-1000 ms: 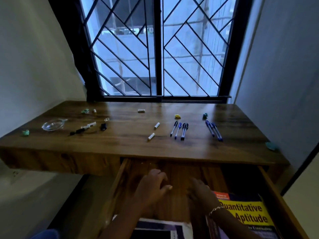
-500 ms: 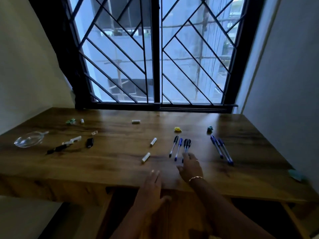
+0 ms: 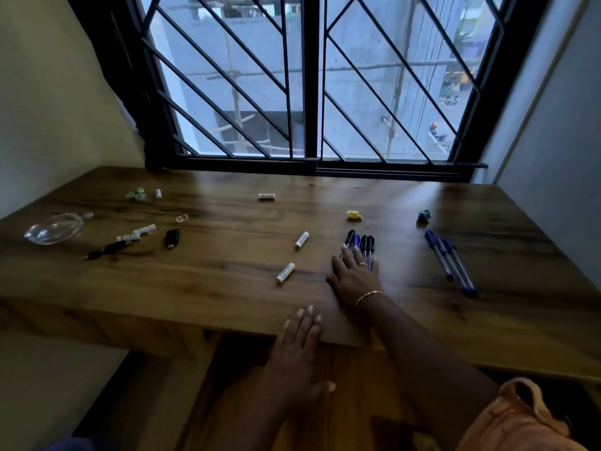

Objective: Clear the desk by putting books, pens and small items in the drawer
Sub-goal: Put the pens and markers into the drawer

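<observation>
1. The fingers (image 3: 357, 255) of the right hand (image 3: 354, 276) lie straight and slightly spread, flat across the near ends of the middle pens (image 3: 361, 244). Nothing is pinched yet.
2. To do this step well, I judge the fingers should rake the cluster together. Then they and the thumb can curl round the barrels near mid-length, so no pen rolls off across the smooth desk (image 3: 227, 288).
3. The left hand (image 3: 297, 343) rests on the near edge of the desk with its fingers (image 3: 307, 315) straight and close together, holding nothing. It hangs over the open drawer (image 3: 341, 395) and could steady the bundle on its way down.
4. A second group of pens (image 3: 450, 263) lies to the right, well apart from the hand.
   - Two white cylinders (image 3: 285, 272) lie just left of the right hand, and a third (image 3: 266, 196) lies farther back.
   - A yellow lump (image 3: 353, 215) and a teal lump (image 3: 423, 216) sit beyond the pens.
   - At far left are a glass dish (image 3: 53, 227), a black stick (image 3: 171, 238) and a dark cable (image 3: 109, 248).
5. The fingers cover the pens' near ends, so their count is unsure, and I cannot tell whether the thumb touches any pen.
6. The drawer is dark and cut off by the bottom edge, and an orange sleeve (image 3: 520, 418) hides its right part, so its contents are hard to make out.
7. The print on the cylinders and the green bits (image 3: 136, 194) at far left are too small to identify.
</observation>
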Demonstrator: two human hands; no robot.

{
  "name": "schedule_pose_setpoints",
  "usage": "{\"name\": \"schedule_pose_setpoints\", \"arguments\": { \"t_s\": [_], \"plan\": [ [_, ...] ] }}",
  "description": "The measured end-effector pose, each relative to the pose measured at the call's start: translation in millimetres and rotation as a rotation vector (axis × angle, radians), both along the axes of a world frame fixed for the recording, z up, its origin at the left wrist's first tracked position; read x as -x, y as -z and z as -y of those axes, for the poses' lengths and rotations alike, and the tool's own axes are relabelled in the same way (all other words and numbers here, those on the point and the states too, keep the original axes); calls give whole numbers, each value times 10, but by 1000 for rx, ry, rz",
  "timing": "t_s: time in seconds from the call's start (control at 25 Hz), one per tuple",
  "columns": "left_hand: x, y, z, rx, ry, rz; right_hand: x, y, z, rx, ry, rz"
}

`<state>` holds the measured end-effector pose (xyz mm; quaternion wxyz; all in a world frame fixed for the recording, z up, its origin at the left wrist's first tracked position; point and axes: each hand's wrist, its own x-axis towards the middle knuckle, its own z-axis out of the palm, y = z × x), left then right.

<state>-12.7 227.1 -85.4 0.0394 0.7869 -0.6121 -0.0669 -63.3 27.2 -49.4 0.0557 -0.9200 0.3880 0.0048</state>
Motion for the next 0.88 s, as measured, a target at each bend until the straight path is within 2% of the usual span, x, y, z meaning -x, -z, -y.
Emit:
{"name": "schedule_pose_setpoints", "arguments": {
  "t_s": [0.32, 0.48, 0.6, 0.68, 0.76, 0.88],
  "plan": [
    [64, -39, -50, 137, 18, 14, 280, 74, -116, 48, -41, 103],
    [78, -93, -30, 130, 14, 26, 202, -20, -77, -5, 245, 310],
    [86, -105, -28, 133, 17, 79, 71, -23, -42, -96, 344, 283],
    [99, -162, -28, 56, -17, 84, 50, 32, -50, -87, 340, 261],
    [92, -166, -13, 96, -16, 114, 95, 76, -46, -60, 323, 248],
    [103, -149, -36, 68, -8, 4, 158, 105, -73, -16, 302, 261]
  ]
}}
